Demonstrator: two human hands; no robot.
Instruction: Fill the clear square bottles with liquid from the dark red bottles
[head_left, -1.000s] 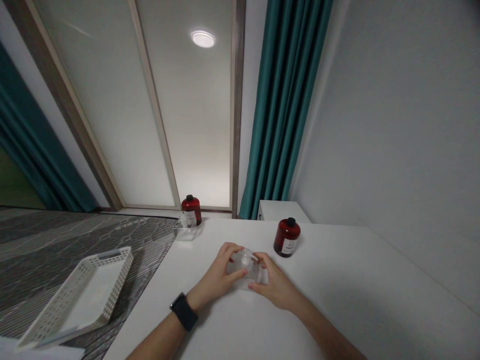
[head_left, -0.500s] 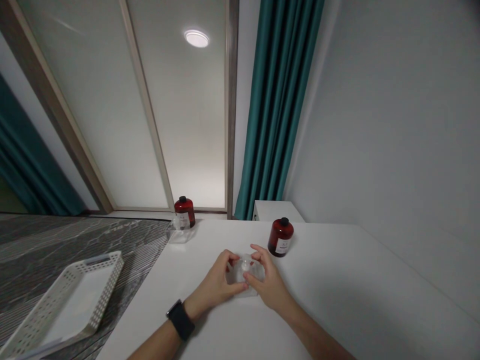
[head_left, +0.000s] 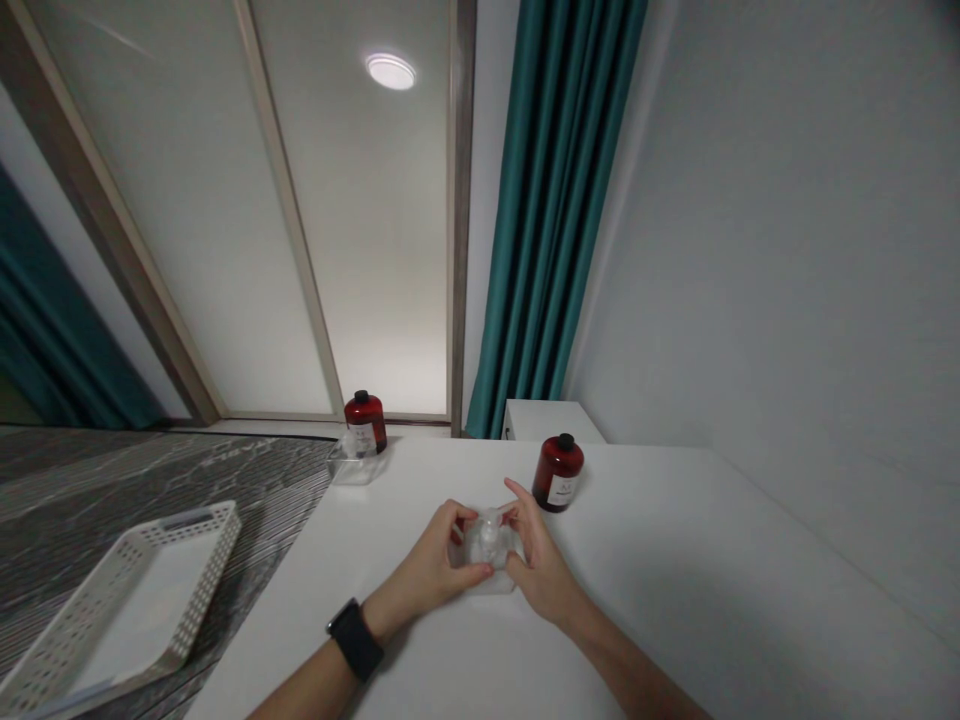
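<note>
A teal curtain [head_left: 60, 330] hangs at the far left, beside a door [head_left: 202, 230] with pale panels, in which a round light [head_left: 391, 71] shows. Below, a white basket [head_left: 184, 640] with perforated sides sits past the left edge of the white table [head_left: 675, 590], against the grey floor [head_left: 277, 475]. At the table's far left corner stands a clear box [head_left: 352, 475]; what lies in it is too small to tell. Just behind it is a red bottle [head_left: 375, 432], upright, with a black cap and a pale label.

Near the middle, the left hand [head_left: 439, 562], a dark watch [head_left: 355, 640] on its wrist, pinches a clear container [head_left: 490, 542]: curled fingers at its far side, thumb along its near side. The container is low over the table, between both hands; its details are blurred.

The right hand [head_left: 538, 565] is at the container's right side, index finger lifted and straight, thumb bent inward; whether it grips, I cannot tell. Just beyond it stands a second bottle [head_left: 559, 473], also red, capped and labelled. Behind are another curtain [head_left: 566, 180] and a white cabinet [head_left: 555, 420]; a plain wall [head_left: 795, 250] fills the right.
</note>
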